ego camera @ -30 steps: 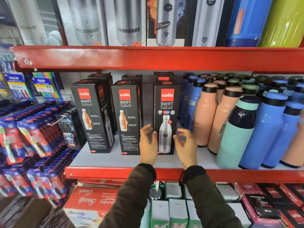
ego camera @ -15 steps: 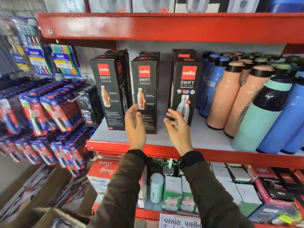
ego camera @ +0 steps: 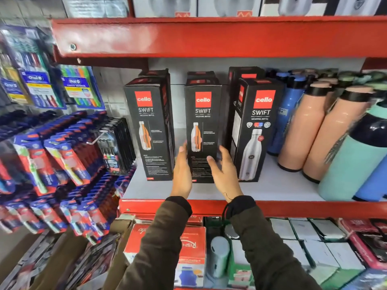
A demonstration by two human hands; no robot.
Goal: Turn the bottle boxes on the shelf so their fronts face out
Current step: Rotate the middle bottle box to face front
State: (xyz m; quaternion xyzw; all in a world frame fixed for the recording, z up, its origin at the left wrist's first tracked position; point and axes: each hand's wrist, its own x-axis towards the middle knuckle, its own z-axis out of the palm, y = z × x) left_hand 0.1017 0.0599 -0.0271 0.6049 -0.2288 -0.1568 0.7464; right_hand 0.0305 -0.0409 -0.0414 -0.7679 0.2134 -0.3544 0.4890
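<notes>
Three black "cello SWIFT" bottle boxes stand upright at the front of the white shelf (ego camera: pixel 276 187). The left box (ego camera: pixel 151 130) and the middle box (ego camera: pixel 202 114) show a small orange bottle and text. The right box (ego camera: pixel 254 130) shows a large steel bottle picture. More black boxes stand behind them. My left hand (ego camera: pixel 181 170) is at the middle box's lower left edge. At the same box's lower right is my right hand (ego camera: pixel 225 170), fingers spread. Both hands flank the box; a firm grip is not visible.
Peach, blue and teal bottles (ego camera: pixel 326 130) crowd the shelf to the right. Hanging toothbrush packs (ego camera: pixel 62 164) fill the left side. A red shelf beam (ego camera: pixel 209 36) runs overhead. Small boxes and a red carton (ego camera: pixel 188 245) sit on the shelf below.
Both hands have left the right box, which now shows its steel bottle front, and moved left to either side of the middle box. The view shifted left as well.
</notes>
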